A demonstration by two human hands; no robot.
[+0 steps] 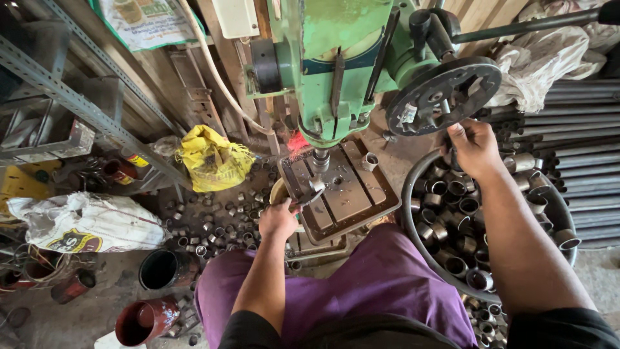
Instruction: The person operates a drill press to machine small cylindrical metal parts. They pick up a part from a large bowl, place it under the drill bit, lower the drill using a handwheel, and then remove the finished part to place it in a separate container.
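Green drill press; slotted table. Right hand closed on feed handle above tub of steel sleeves. Left hand gripping tongs, pinning sleeve under spindle. Risk: weak grip, sleeve likely spins loose.
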